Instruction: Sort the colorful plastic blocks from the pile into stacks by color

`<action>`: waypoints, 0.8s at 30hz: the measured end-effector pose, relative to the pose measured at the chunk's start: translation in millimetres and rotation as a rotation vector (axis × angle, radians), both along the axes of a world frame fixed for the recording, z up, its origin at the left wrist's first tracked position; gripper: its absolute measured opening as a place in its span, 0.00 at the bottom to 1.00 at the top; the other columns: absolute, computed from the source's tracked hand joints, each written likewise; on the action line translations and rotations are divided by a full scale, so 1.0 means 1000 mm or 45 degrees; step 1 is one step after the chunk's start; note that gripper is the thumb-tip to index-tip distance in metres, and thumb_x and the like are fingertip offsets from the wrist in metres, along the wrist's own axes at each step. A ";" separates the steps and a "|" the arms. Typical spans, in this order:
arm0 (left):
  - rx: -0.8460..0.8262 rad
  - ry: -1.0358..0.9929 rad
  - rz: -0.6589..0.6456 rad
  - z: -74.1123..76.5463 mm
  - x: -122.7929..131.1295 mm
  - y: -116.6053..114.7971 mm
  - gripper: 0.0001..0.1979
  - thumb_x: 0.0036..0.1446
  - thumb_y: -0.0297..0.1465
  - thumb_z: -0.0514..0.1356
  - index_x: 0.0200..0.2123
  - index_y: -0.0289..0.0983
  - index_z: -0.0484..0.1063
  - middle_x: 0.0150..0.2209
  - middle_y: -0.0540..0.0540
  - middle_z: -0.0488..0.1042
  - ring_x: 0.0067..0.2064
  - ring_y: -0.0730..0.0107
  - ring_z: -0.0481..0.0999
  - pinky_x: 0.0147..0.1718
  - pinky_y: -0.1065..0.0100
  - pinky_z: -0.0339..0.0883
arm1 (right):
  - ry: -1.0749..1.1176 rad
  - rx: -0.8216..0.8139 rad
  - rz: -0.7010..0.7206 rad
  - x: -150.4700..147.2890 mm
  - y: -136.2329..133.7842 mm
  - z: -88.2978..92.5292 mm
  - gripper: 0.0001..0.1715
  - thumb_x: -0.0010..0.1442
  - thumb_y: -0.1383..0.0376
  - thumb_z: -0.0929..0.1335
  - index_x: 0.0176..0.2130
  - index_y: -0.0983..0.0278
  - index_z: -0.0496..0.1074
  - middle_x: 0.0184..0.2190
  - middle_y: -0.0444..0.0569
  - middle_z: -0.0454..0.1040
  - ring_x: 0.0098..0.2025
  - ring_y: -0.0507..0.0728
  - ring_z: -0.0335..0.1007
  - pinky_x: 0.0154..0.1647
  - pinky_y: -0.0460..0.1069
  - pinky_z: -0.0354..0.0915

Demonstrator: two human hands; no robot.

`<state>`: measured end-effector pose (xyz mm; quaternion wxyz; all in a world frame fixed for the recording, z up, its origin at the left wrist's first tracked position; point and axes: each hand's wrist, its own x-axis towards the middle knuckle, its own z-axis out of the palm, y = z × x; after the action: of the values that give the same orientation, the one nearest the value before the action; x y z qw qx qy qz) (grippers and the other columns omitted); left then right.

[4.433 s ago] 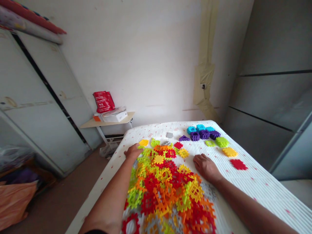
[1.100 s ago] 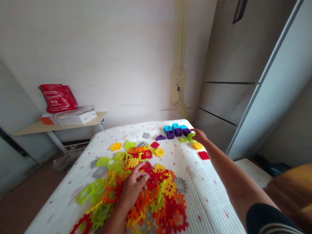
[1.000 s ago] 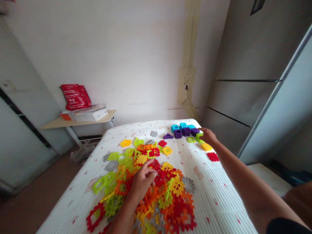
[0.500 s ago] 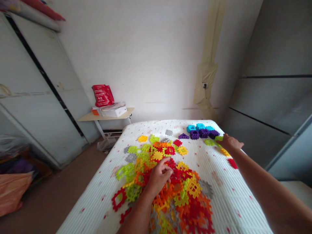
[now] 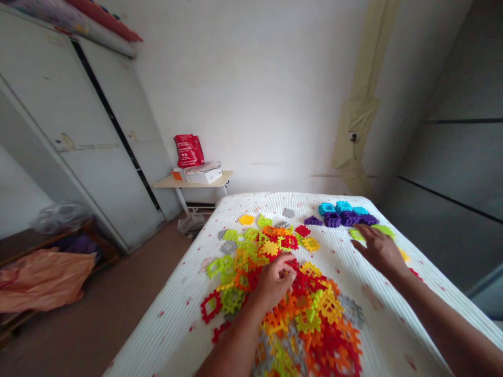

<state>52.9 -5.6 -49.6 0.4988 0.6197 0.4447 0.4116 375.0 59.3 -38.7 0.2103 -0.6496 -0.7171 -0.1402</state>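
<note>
A large heap of interlocking waffle-shaped plastic blocks (image 5: 298, 309) in red, orange, yellow, lime and grey lies on a white ribbed mattress (image 5: 393, 319). My left hand (image 5: 273, 283) sits on top of the heap with its fingers curled, touching red pieces; whether a piece is inside them is hidden. My right hand (image 5: 379, 250) hovers with fingers spread just over lime green flat blocks (image 5: 371, 232). Stacked purple blocks (image 5: 345, 218) and blue blocks (image 5: 338, 208) stand just beyond it.
A yellow block (image 5: 404, 255) and a red block (image 5: 414, 272) lie near the mattress's right edge. Beyond the mattress's far left corner, a small shelf table (image 5: 192, 181) holds a red bag and a white box. A white wardrobe (image 5: 98, 131) stands left.
My right hand has come back from the far stacks and its fingers are spread over the lime blocks. My left hand has moved from the heap's left edge onto its middle. The view has swung.
</note>
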 end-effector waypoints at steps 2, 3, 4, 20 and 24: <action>0.064 0.001 0.015 0.004 0.002 -0.004 0.18 0.51 0.29 0.56 0.47 0.36 0.70 0.34 0.47 0.74 0.22 0.79 0.69 0.22 0.75 0.61 | 0.052 -0.047 0.205 -0.015 -0.011 -0.019 0.21 0.58 0.59 0.62 0.50 0.62 0.68 0.50 0.56 0.70 0.49 0.62 0.68 0.49 0.56 0.63; 0.096 0.002 0.024 0.006 0.002 -0.005 0.17 0.51 0.29 0.56 0.45 0.36 0.71 0.34 0.47 0.74 0.22 0.79 0.70 0.22 0.75 0.62 | 0.072 -0.079 0.263 -0.022 -0.015 -0.028 0.20 0.58 0.59 0.61 0.48 0.61 0.70 0.48 0.54 0.72 0.47 0.61 0.69 0.48 0.55 0.64; 0.126 0.002 0.035 0.008 0.002 -0.006 0.15 0.51 0.29 0.56 0.43 0.36 0.72 0.35 0.46 0.74 0.22 0.79 0.70 0.23 0.74 0.62 | 0.076 -0.110 0.306 -0.027 -0.019 -0.036 0.18 0.59 0.60 0.60 0.45 0.60 0.71 0.46 0.54 0.73 0.45 0.60 0.70 0.46 0.55 0.65; 0.307 -0.004 0.297 0.028 -0.017 -0.003 0.12 0.54 0.32 0.52 0.37 0.34 0.73 0.32 0.45 0.76 0.24 0.73 0.72 0.22 0.72 0.65 | -0.049 -0.127 0.298 -0.048 -0.029 -0.042 0.16 0.62 0.63 0.57 0.33 0.63 0.71 0.35 0.51 0.74 0.37 0.57 0.67 0.40 0.50 0.60; 0.318 0.167 0.469 0.050 -0.053 0.014 0.15 0.56 0.32 0.50 0.41 0.33 0.71 0.36 0.43 0.77 0.29 0.70 0.75 0.27 0.70 0.68 | -0.050 -0.123 0.287 -0.049 -0.029 -0.043 0.15 0.61 0.64 0.58 0.33 0.63 0.71 0.34 0.52 0.74 0.37 0.57 0.66 0.39 0.50 0.59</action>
<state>-0.2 8.0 0.8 0.3047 0.6105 0.5273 0.5064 326.4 30.8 -81.5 0.1792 -0.5713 -0.7955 -0.0936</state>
